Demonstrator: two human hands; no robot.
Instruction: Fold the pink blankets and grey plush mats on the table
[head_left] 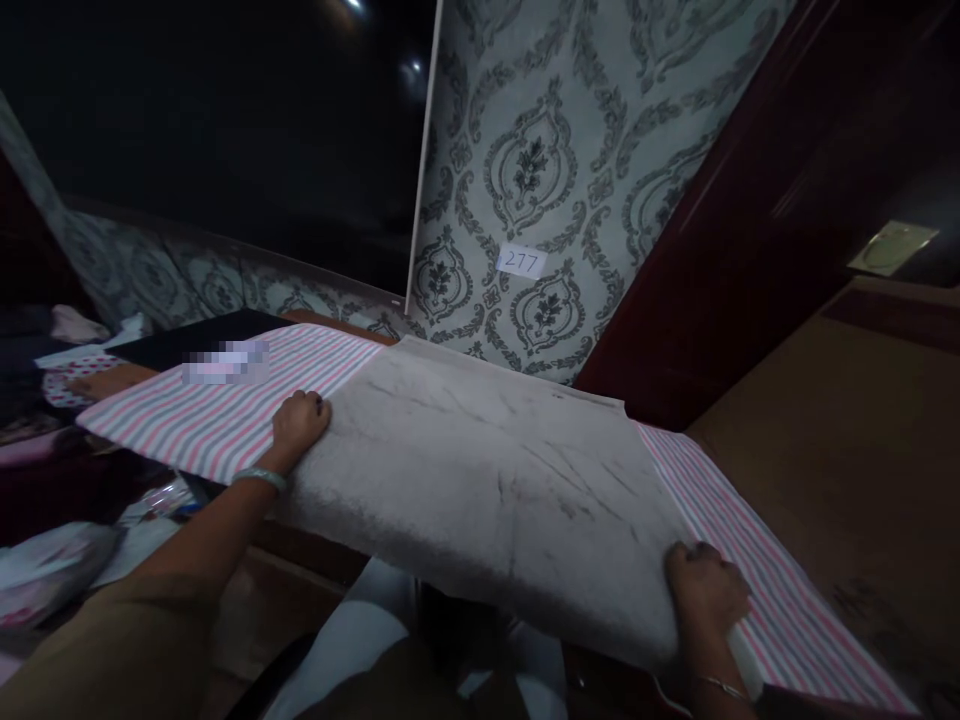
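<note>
A grey, plush-looking cloth (480, 470) with dark creases and smudges lies spread across a pink, white and grey striped cover (225, 410). That cover lies on a long flat surface, and it shows at both ends of the cloth. At the cloth's left edge, my left hand (301, 425) has its fingers curled over the fabric. My right hand (705, 590) grips the near right edge, its fingers bent against the cloth. The front edge of the cloth hangs down above my knees. Its underside is hidden.
A large dark television screen (247, 150) stands behind at the left. The patterned wall (532, 170) carries a paper label (521, 261) reading 277. Dark red wood (697, 220) rises at the right. Plastic bags (56, 570) and clothes lie at the left.
</note>
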